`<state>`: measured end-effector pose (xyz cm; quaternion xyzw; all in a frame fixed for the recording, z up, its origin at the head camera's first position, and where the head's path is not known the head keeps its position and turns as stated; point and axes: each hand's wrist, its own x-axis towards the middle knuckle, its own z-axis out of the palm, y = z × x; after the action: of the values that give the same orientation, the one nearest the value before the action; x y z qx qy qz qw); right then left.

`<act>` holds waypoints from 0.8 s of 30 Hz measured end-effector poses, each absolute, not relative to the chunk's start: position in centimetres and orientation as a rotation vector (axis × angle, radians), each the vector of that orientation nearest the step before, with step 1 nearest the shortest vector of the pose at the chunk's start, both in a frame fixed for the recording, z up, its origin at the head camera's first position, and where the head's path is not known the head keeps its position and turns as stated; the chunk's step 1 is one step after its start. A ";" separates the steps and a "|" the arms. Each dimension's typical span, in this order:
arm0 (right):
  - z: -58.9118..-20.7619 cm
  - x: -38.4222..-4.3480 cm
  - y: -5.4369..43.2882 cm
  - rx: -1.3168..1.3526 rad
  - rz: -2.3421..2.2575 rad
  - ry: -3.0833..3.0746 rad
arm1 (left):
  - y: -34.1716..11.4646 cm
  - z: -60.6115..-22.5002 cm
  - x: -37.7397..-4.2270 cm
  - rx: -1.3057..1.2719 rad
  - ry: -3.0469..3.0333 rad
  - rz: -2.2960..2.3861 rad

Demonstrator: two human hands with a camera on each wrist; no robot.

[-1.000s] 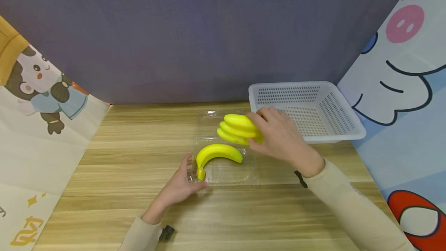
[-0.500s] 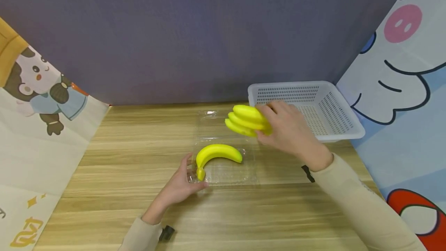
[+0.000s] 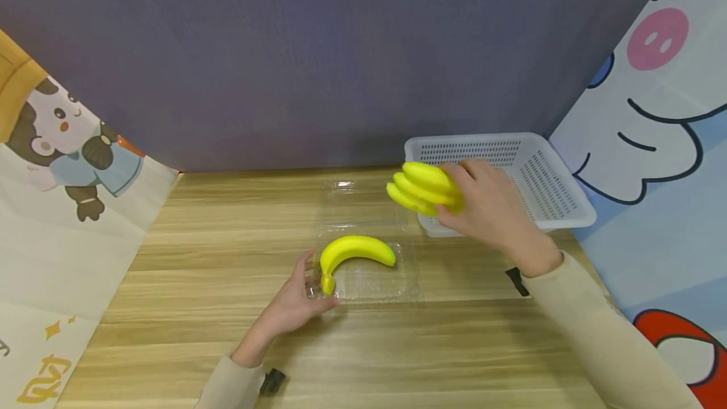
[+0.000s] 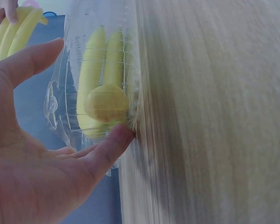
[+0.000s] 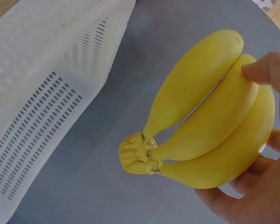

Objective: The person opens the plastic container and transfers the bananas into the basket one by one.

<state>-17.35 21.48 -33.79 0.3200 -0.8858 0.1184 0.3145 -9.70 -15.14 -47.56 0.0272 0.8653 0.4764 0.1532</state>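
Note:
My right hand (image 3: pixel 491 204) grips a bunch of yellow bananas (image 3: pixel 423 188) in the air, over the left end of a white basket. In the right wrist view the bunch's joined stem end points away from the palm, with fingers behind the fruit and a digit on its front. A single yellow banana (image 3: pixel 358 248) lies curved inside a clear plastic clamshell box (image 3: pixel 363 286), whose lid lies back, away from me. Around the box's near left corner my left hand (image 3: pixel 295 298) spreads, thumb and fingers wide apart, with a fingertip against its lower edge.
The white slotted basket (image 3: pixel 559 188) stands at the back right of the wooden table (image 3: pixel 227 219), beside the clamshell. A grey panel (image 3: pixel 295 62) rises behind the table. Printed walls (image 3: pixel 676 163) close off both sides.
My right hand has carried the banana bunch up and to the right, from above the clamshell to the basket's left end. The left hand, clamshell and single banana have stayed in place.

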 end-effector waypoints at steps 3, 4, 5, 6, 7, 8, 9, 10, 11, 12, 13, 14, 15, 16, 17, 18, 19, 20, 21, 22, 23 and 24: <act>-33.9 -17.4 22.1 0.801 0.306 -2.353 | -15.1 -47.6 -9.7 0.080 2.477 1.373; -33.9 -17.4 22.3 0.789 0.306 -2.359 | -15.1 -47.6 -9.7 0.081 2.478 1.371; -33.9 -17.5 22.5 0.778 0.308 -2.362 | -15.1 -47.6 -9.6 0.081 2.478 1.369; -34.0 -17.5 22.6 0.772 0.312 -2.363 | -15.1 -47.6 -9.6 0.082 2.481 1.366; -34.0 -17.6 22.8 0.772 0.319 -2.363 | -15.2 -47.6 -9.6 0.082 2.483 1.364; -34.1 -17.7 23.0 0.769 0.324 -2.359 | -15.2 -47.6 -9.6 0.081 2.484 1.363; -34.1 -17.8 23.1 0.767 0.326 -2.354 | -15.2 -47.6 -9.6 0.081 2.485 1.363; -34.2 -18.0 23.3 0.765 0.328 -2.351 | -15.2 -47.6 -9.6 0.080 2.485 1.364; -34.3 -18.1 23.5 0.757 0.328 -2.347 | -15.2 -47.6 -9.6 0.080 2.485 1.365; -34.4 -18.2 23.7 0.749 0.325 -2.343 | -15.2 -47.6 -9.6 0.080 2.486 1.365; -34.5 -18.3 23.9 0.737 0.328 -2.340 | -15.2 -47.6 -9.6 0.080 2.487 1.365; -34.5 -18.4 24.0 0.728 0.328 -2.339 | -15.2 -47.7 -9.7 0.081 2.489 1.365; -34.6 -18.5 24.2 0.720 0.332 -2.338 | -15.2 -47.7 -9.7 0.081 2.490 1.364; -34.7 -18.6 24.4 0.715 0.335 -2.337 | -15.2 -47.7 -9.7 0.081 2.492 1.362; -34.8 -18.7 24.6 0.705 0.343 -2.333 | -15.2 -47.7 -9.7 0.082 2.495 1.359; -34.9 -18.9 24.8 0.699 0.343 -2.328 | -15.2 -47.7 -9.7 0.081 2.498 1.356; -35.0 -19.0 25.0 0.696 0.349 -2.326 | -15.2 -47.7 -9.7 0.080 2.500 1.354; -35.1 -19.1 25.1 0.694 0.350 -2.324 | -15.2 -47.7 -9.7 0.080 2.500 1.352; -35.1 -19.2 25.3 0.687 0.354 -2.323 | -15.2 -47.7 -9.7 0.078 2.501 1.351; -35.1 -19.4 25.5 0.682 0.355 -2.323 | -15.2 -47.7 -9.7 0.078 2.502 1.351; -35.2 -19.5 25.7 0.676 0.354 -2.322 | -15.2 -47.7 -9.7 0.077 2.502 1.351; -35.2 -19.6 25.8 0.671 0.349 -2.323 | -15.2 -47.6 -9.7 0.077 2.503 1.351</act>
<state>-19.65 25.84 -35.20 0.2582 -0.8934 0.1342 0.3423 -9.70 -15.21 -47.65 0.0268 0.8701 0.4695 0.1476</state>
